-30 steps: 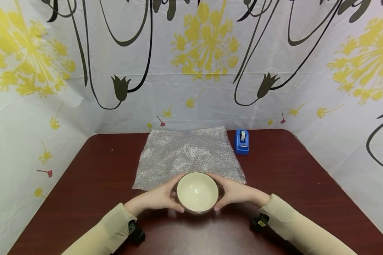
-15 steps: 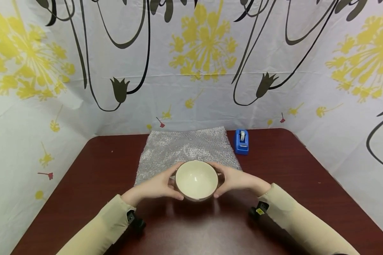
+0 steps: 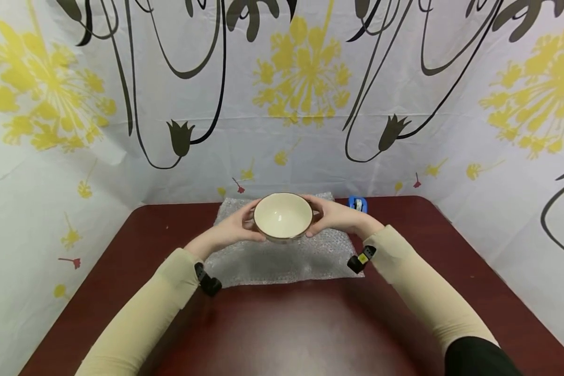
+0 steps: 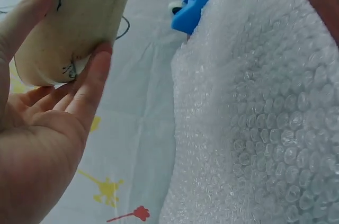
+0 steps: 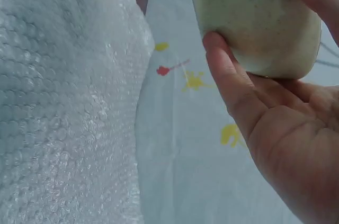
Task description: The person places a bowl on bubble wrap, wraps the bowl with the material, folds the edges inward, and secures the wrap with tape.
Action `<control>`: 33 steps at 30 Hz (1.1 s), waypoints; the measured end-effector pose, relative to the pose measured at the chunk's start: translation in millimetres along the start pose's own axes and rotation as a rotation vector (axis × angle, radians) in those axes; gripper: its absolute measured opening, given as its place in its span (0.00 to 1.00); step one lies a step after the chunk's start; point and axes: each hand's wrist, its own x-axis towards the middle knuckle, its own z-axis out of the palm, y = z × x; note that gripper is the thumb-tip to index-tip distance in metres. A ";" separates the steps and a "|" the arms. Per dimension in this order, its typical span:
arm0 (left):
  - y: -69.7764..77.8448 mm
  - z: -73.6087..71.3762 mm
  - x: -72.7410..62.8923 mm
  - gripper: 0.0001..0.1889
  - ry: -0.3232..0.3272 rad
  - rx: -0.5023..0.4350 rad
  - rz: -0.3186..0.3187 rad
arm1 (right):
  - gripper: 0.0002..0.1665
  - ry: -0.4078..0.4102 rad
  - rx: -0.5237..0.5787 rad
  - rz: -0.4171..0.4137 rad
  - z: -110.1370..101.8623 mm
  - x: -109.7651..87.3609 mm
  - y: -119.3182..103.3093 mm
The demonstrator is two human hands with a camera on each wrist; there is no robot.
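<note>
Left hand (image 3: 227, 228) and right hand (image 3: 340, 216) grip bowl (image 3: 283, 215) from opposite sides: round, glossy, cream inside. Bowl aloft over wrap (image 3: 282, 263), clear bubbled sheet near far edge of smooth dark-red desk (image 3: 282, 329). Blue dispenser (image 3: 358, 204) by same edge.

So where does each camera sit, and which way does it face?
Head: on the person's head, looking forward and down at the left hand and right hand holding the bowl; sleeves show.
Left wrist: on that wrist, facing the bowl's outside and bubble wrap; the left hand shows.
Right wrist: on that wrist, facing the bowl's outside and bubble wrap; the right hand shows.
Shared: head and left wrist views both show the blue tape dispenser.
</note>
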 end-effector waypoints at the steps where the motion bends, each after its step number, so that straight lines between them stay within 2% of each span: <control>1: -0.7 -2.4 3.2 0.54 0.007 -0.013 0.009 | 0.62 0.005 0.011 0.005 -3.3 3.4 -0.6; 7: -8.5 -10.4 19.0 0.51 0.088 -0.031 0.033 | 0.61 0.050 0.084 0.036 -16.0 20.4 3.5; 13: -28.4 -16.4 29.0 0.50 0.141 0.013 0.014 | 0.59 0.058 0.177 0.061 -20.1 38.3 21.0; 19: -45.7 -20.9 33.1 0.49 0.109 0.032 -0.048 | 0.58 0.058 0.218 0.094 -16.8 48.0 45.7; 26: -67.1 -19.4 34.5 0.51 0.094 0.064 -0.081 | 0.59 0.056 0.227 0.098 -11.1 55.9 73.5; 33: -85.7 -14.1 39.7 0.50 0.097 0.008 -0.087 | 0.59 0.073 0.230 0.119 -8.0 56.9 89.2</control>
